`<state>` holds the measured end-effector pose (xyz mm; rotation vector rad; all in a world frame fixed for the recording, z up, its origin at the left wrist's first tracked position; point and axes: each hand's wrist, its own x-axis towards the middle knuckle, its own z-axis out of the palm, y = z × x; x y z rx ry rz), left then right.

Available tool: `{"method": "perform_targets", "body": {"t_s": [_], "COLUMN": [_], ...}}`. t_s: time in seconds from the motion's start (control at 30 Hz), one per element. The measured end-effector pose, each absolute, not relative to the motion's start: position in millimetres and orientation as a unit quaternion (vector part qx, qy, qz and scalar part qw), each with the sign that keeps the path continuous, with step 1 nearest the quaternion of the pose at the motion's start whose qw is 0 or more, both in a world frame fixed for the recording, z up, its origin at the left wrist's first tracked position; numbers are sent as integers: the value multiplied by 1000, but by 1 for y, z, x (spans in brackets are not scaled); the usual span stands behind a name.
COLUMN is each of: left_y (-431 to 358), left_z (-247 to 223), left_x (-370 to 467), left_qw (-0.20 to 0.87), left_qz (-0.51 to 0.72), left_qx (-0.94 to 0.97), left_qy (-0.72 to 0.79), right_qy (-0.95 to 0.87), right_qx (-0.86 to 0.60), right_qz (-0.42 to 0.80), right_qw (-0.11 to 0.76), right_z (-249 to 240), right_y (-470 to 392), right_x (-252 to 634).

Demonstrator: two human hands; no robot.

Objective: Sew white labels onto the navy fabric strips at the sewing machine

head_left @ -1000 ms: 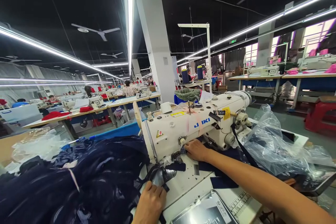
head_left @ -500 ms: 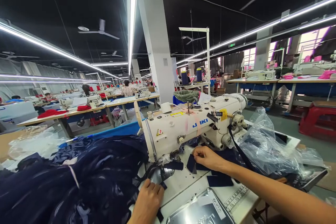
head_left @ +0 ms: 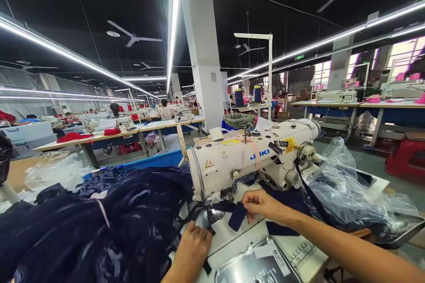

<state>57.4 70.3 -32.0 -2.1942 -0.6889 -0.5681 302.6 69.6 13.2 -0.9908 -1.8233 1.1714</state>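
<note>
My right hand pinches a small navy fabric piece between thumb and fingers, holding it just in front of the sewing machine. Close to the needle area, my left hand is closed with its knuckles up. A dark fabric strip sticks out from under that hand; its grip on the strip is mostly hidden. Another navy strip lies by the presser foot. To the right of my right hand, a flat navy piece rests on the machine bed.
A large heap of navy garments fills the left side. Clear plastic bags lie at the right. A metal plate sits at the front beside a printed ruler. Thread cones stand behind the machine.
My right hand has moved slightly left and toward me, bringing the navy piece nearer the needle side. My left hand stays almost in place. The view has shifted a little.
</note>
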Motion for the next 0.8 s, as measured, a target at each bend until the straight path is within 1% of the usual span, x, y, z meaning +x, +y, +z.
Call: {"method": "perform_targets", "body": {"t_s": [0.03, 0.1, 0.17, 0.2, 0.23, 0.27, 0.33, 0.53, 0.6, 0.67, 0.8], "left_y": [71, 70, 67, 66, 64, 62, 60, 59, 59, 59, 59], "left_z": [-33, -33, -32, -31, -30, -29, -27, -27, -28, -28, -27], "left_x": [57, 57, 58, 58, 58, 59, 59, 59, 60, 60, 61], "left_qw": [376, 372, 361, 355, 349, 343, 336, 321, 316, 316, 324], "left_qz": [-220, -208, -184, -171, -159, -150, -132, -104, -107, -114, -129], "left_qx": [-858, -862, -870, -874, -877, -879, -883, -892, -896, -896, -891], "left_qy": [-270, -274, -281, -285, -290, -295, -301, -300, -294, -291, -289], "right_qy": [-738, -813, -875, -894, -907, -914, -920, -926, -924, -920, -901], "right_qx": [-395, -401, -385, -375, -367, -365, -369, -361, -355, -346, -361], "right_qz": [400, 224, 40, -22, -57, -71, -59, 52, 91, 119, 123], "right_qw": [373, 358, 291, 244, 199, 162, 121, 98, 110, 141, 205], "right_z": [13, 13, 8, 5, 1, -2, -8, -4, -3, -6, -17], "right_y": [69, 67, 65, 64, 64, 64, 65, 67, 67, 67, 71], "right_x": [299, 290, 276, 269, 262, 255, 247, 256, 263, 266, 265]}}
